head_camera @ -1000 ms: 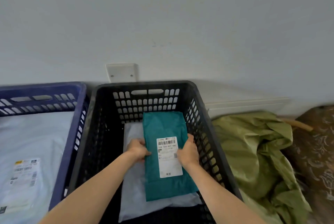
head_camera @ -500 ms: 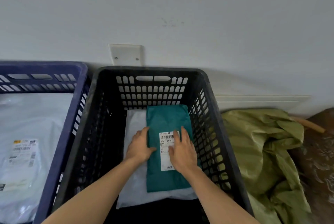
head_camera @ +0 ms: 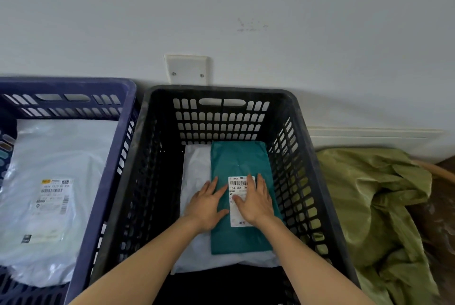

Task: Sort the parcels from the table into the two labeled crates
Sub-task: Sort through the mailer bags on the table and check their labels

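A teal parcel [head_camera: 240,164] lies flat in the black crate [head_camera: 222,93], directly beneath both hands. It rests on a white parcel [head_camera: 195,171], whose bare margin shows just left of the left hand [head_camera: 205,205] and again nearer the wearer than the wrists. Both hands are flat and unclenched, fingers extended and pointing away from the wearer. The left hand straddles the teal parcel's left edge; the right hand [head_camera: 256,201] lies on the shipping label [head_camera: 237,185] and covers its right half. Neither hand grasps anything; they press or smooth the parcel down.

Well to the left of the left hand stands the blue crate [head_camera: 98,196], touching or nearly touching the black one. It holds a large translucent white mailer [head_camera: 61,147] bearing its own label [head_camera: 53,196].

Progress, as a judgement: at least three parcels are already sorted, two in the black crate and one in the blue. The table is out of view, so the number remaining cannot be told.

Writing: the teal parcel's label shows a barcode above "104-104-H21", the rest covered by the right hand. The mailer's label carries barcodes and a yellow logo, its text too small to read. No crate labels are visible.

To the right of the right hand, outside the crate, lies a crumpled olive-green sheet [head_camera: 369,194].
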Demonstrator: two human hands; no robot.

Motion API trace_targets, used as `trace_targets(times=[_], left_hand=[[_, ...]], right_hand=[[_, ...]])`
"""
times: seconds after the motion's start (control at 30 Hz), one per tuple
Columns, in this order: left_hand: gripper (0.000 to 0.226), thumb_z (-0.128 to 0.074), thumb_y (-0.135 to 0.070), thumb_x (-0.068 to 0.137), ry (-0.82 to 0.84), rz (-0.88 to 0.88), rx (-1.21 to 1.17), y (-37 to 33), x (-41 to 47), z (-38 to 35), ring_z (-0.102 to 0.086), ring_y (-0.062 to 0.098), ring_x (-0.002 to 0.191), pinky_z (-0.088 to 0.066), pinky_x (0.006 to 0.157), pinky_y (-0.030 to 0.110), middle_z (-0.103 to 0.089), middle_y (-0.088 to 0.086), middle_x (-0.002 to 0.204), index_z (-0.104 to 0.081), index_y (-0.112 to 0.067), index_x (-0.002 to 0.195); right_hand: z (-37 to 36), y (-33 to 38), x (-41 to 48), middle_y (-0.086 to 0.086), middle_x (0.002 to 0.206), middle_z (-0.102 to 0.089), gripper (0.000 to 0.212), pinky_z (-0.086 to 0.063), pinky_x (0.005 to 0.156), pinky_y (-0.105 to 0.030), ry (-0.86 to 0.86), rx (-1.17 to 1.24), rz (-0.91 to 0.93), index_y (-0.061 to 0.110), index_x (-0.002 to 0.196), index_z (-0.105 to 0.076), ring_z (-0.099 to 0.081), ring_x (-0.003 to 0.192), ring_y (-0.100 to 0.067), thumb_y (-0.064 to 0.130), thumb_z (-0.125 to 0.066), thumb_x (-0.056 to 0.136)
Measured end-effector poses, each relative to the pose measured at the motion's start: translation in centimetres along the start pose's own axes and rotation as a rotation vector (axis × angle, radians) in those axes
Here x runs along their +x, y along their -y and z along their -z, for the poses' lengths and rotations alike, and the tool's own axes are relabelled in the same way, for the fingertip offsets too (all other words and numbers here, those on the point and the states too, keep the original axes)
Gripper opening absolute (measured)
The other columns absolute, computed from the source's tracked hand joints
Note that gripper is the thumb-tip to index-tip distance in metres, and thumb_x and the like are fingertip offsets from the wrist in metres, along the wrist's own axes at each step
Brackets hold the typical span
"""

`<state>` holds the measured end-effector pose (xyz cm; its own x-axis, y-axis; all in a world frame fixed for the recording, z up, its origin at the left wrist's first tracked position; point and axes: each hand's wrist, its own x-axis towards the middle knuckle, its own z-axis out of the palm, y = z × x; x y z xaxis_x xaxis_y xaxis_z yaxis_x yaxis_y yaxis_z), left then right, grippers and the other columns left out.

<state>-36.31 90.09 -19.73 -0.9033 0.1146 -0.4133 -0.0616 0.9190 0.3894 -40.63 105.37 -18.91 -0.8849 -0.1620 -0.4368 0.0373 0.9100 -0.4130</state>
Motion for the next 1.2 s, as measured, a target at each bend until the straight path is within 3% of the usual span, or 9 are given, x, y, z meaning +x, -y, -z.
trace_targets(times=[0.2,0.33,0.5,0.7,0.9,1.13,1.2], left_hand=[[0.062,-0.054,-0.034,0.096,-0.078,0.018,0.024,-0.4,-1.7,4.9,-0.013,0.028,0.147,-0.023,0.117,0.041,-0.015,0.014,0.159,-0.028,-0.018,0.15],[0.051,-0.052,-0.027,0.095,-0.24,0.018,0.085,-1.6,-3.4,9.9,-0.028,0.028,0.138,-0.036,0.108,0.043,-0.035,0.014,0.147,-0.039,-0.013,0.142],[0.048,-0.05,-0.023,0.094,-0.497,-0.07,0.063,-2.0,-7.0,15.9,-0.031,0.025,0.137,-0.036,0.108,0.041,-0.04,0.008,0.145,-0.041,-0.015,0.141],[0.049,-0.048,-0.024,0.097,-0.624,-0.112,0.088,0.2,-12.3,21.5,-0.029,0.025,0.139,-0.032,0.109,0.041,-0.035,0.007,0.15,-0.038,-0.016,0.144],[0.044,-0.045,-0.02,0.097,-0.757,-0.037,0.055,8.5,-21.6,26.3,-0.032,0.025,0.136,-0.038,0.103,0.042,-0.037,0.004,0.148,-0.041,-0.018,0.141],[0.045,-0.046,-0.021,0.098,-0.852,0.117,0.028,18.5,-33.0,26.7,-0.036,0.024,0.133,-0.043,0.098,0.039,-0.038,0.002,0.148,-0.041,-0.018,0.142],[0.045,-0.046,-0.019,0.097,-0.859,0.154,0.018,21.1,-36.0,26.1,-0.036,0.024,0.133,-0.043,0.099,0.04,-0.037,0.002,0.149,-0.041,-0.018,0.142]], right_hand=[[2.0,1.8,-0.6,-0.011,0.162,-0.002,0.071,-0.016,0.119,-0.046,-0.087,0.135,-0.015,0.014,0.154,-0.01,-0.007,0.148,-0.027,0.038,-0.048,0.099],[4.1,4.4,-2.0,-0.013,0.157,-0.021,0.064,-0.025,0.116,-0.042,-0.183,0.247,0.028,0.011,0.152,-0.02,-0.025,0.143,-0.028,0.039,-0.046,0.1],[7.5,9.4,-3.9,-0.011,0.153,-0.03,0.057,-0.034,0.11,-0.041,-0.301,0.331,0.132,0.013,0.149,-0.028,-0.037,0.136,-0.027,0.04,-0.044,0.101],[9.2,16.4,-6.4,-0.006,0.153,-0.033,0.054,-0.033,0.107,-0.036,-0.398,0.375,0.282,0.017,0.149,-0.031,-0.037,0.136,-0.022,0.041,-0.041,0.102],[7.1,27.0,-11.0,-0.006,0.151,-0.036,0.051,-0.03,0.102,-0.025,-0.395,0.429,0.515,0.015,0.147,-0.034,-0.04,0.133,-0.019,0.037,-0.042,0.102],[1.0,37.4,-17.0,-0.004,0.148,-0.041,0.05,-0.034,0.11,-0.033,-0.327,0.491,0.689,0.015,0.145,-0.037,-0.04,0.135,-0.02,0.04,-0.042,0.101],[-1.1,39.8,-18.6,-0.005,0.148,-0.04,0.05,-0.035,0.106,-0.031,-0.322,0.466,0.733,0.014,0.145,-0.036,-0.042,0.132,-0.02,0.04,-0.041,0.102]])
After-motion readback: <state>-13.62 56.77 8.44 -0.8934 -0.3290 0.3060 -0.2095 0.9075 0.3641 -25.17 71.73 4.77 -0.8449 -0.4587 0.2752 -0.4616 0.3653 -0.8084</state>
